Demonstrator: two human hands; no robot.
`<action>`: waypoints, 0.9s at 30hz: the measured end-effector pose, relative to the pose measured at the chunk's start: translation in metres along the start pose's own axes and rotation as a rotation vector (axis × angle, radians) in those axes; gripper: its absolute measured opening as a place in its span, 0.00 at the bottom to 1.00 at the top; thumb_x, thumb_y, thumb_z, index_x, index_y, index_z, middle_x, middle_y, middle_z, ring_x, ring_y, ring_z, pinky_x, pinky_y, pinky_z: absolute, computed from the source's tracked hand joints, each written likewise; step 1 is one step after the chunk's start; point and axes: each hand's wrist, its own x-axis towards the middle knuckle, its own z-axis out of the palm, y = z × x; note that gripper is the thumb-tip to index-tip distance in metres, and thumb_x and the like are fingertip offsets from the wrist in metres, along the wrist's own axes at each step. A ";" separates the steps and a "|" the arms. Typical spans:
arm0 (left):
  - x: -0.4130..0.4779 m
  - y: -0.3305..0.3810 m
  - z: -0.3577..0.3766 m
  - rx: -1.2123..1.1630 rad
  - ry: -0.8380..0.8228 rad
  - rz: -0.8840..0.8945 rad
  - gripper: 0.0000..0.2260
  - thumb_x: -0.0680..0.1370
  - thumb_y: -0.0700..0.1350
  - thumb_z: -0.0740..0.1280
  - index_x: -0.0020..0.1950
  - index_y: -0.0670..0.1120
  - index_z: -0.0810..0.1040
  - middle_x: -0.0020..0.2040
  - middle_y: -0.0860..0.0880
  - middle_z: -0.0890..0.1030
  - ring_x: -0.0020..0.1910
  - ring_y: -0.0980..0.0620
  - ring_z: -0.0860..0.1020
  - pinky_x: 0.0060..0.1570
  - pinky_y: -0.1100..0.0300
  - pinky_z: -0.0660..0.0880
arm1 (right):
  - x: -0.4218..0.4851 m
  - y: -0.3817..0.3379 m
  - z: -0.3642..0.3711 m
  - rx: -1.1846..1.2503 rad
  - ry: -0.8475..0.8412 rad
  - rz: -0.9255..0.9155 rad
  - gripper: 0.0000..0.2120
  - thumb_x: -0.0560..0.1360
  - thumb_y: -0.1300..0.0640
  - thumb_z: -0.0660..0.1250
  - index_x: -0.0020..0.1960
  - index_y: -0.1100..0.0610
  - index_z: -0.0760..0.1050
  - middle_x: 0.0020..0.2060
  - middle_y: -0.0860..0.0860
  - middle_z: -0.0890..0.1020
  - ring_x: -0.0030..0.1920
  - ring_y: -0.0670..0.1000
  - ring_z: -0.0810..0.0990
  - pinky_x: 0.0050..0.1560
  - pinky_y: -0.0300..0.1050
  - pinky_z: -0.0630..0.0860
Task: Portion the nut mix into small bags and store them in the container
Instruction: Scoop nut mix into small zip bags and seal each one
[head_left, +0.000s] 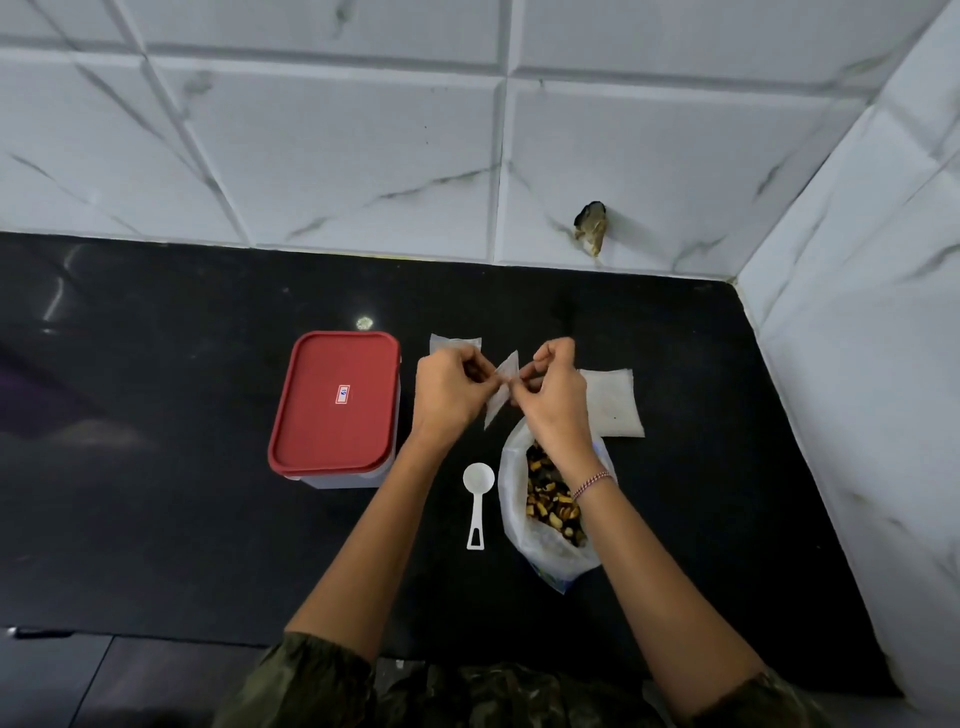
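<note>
My left hand (451, 391) and my right hand (551, 396) both pinch one small clear bag (503, 391), held in the air between them above the black counter. Below my right wrist lies the big open bag of nut mix (545, 525), its brown and yellow pieces showing. A white plastic scoop (478, 498) lies flat to its left. A clear container with a shut red lid (332, 402) stands at the left of my hands. More small bags lie behind the hands, one bag (453, 343) at the back and a stack of bags (615, 402) at the right.
The black counter (182, 493) runs far to the left. White marbled tile walls (363, 156) close the back and the right side (857, 364). A hole in the back wall (592, 228) shows brown debris.
</note>
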 end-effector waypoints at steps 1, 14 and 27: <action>-0.001 -0.001 0.000 0.025 0.026 0.004 0.04 0.72 0.40 0.74 0.40 0.46 0.80 0.35 0.55 0.79 0.33 0.62 0.77 0.36 0.72 0.75 | 0.000 0.001 -0.002 -0.080 0.000 -0.046 0.12 0.73 0.64 0.68 0.50 0.56 0.67 0.42 0.50 0.75 0.41 0.46 0.78 0.38 0.34 0.76; -0.013 -0.024 -0.009 -0.104 -0.019 0.312 0.23 0.72 0.56 0.72 0.63 0.50 0.73 0.49 0.56 0.77 0.49 0.56 0.76 0.44 0.61 0.76 | -0.004 -0.013 -0.009 -0.768 -0.213 -0.271 0.13 0.77 0.58 0.63 0.62 0.57 0.74 0.62 0.53 0.71 0.59 0.51 0.69 0.54 0.41 0.71; -0.028 -0.063 0.026 -0.261 -0.093 0.216 0.22 0.68 0.43 0.76 0.60 0.48 0.74 0.49 0.55 0.82 0.48 0.54 0.82 0.47 0.50 0.80 | -0.011 -0.026 0.004 -0.802 -0.419 -0.284 0.16 0.76 0.52 0.65 0.62 0.54 0.74 0.54 0.52 0.72 0.53 0.52 0.72 0.44 0.42 0.68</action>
